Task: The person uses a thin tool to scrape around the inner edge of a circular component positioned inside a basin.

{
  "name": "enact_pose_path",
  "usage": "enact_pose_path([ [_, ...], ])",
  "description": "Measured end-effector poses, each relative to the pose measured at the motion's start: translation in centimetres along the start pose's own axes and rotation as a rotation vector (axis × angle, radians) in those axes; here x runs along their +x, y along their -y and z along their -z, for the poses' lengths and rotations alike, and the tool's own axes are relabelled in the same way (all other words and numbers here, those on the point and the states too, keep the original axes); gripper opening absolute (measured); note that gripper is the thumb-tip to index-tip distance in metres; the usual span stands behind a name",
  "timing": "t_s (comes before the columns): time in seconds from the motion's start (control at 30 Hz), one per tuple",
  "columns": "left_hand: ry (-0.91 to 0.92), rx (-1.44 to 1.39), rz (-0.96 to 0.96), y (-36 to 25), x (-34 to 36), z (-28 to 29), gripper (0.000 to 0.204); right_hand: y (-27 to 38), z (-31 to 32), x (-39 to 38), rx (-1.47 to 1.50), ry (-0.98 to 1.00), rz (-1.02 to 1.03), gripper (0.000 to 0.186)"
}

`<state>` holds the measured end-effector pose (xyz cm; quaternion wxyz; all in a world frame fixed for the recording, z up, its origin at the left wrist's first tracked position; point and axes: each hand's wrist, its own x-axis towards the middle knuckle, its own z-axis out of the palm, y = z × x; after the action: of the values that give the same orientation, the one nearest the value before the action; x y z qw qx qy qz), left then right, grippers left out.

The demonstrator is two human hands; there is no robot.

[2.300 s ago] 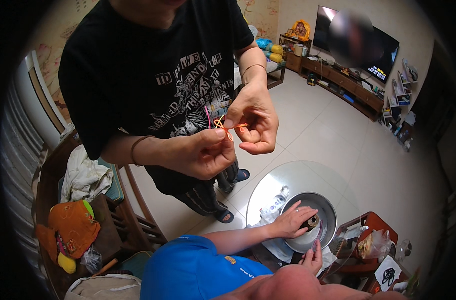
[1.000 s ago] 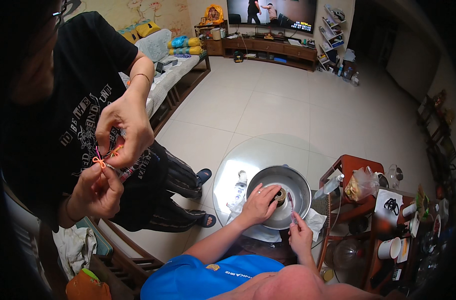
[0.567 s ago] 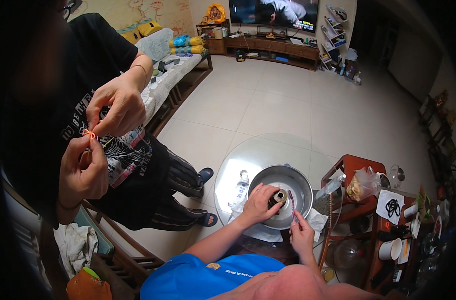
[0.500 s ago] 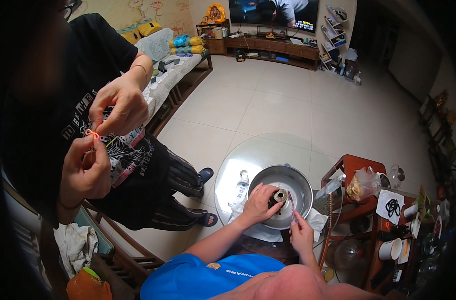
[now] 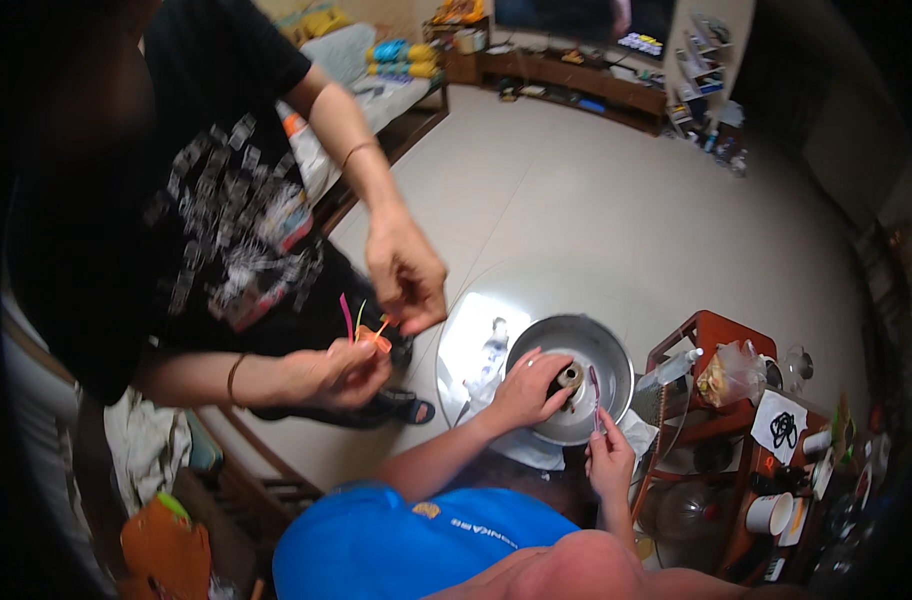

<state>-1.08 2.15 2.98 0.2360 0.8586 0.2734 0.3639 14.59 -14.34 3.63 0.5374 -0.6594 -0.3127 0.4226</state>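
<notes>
Over a round metal basin (image 5: 612,352), my left hand (image 5: 526,390) is closed on a dark, roughly cylindrical metal part (image 5: 570,376) with a round hole in its pale top. My fingers hide much of its body. My right hand (image 5: 610,452), at the basin's near right rim, grips a slim toothbrush (image 5: 596,410) with a purplish handle. Its head points up and away, a little right of the metal part and apart from it. The basin stands on a round glass tabletop (image 5: 454,350).
At left a person in a black shirt (image 5: 226,200) pinches a small orange item (image 5: 374,338) with pink and green strips. On the right stand a reddish wooden stool (image 5: 701,325), a clear bottle (image 5: 671,368) and a cluttered table with a white paper cup (image 5: 769,513).
The other person's hands have come lower and closer to the basin with the orange item. The whole view has shifted slightly. My hands keep their grips on the metal part and the toothbrush.
</notes>
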Motion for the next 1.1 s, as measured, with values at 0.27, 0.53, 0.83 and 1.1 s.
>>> enact_pose_path([
  [0.27,-0.038,-0.063,-0.034,-1.0,0.4,0.7,0.059,0.0,0.3,-0.4,0.052,0.008,-0.021,0.043],
  [0.53,-0.048,-0.058,-0.047,-0.4,0.4,0.1,0.057,-1.2,0.9,0.2,0.033,0.032,-0.016,0.045],
  [0.83,-0.071,-0.033,0.011,-0.8,0.1,0.0,0.06,-1.7,0.7,0.3,0.037,0.029,-0.011,0.044],
  [1.1,-0.018,-0.021,-0.063,-0.2,1.0,-0.5,0.061,-4.1,1.4,1.1,0.084,0.061,0.041,0.042],
])
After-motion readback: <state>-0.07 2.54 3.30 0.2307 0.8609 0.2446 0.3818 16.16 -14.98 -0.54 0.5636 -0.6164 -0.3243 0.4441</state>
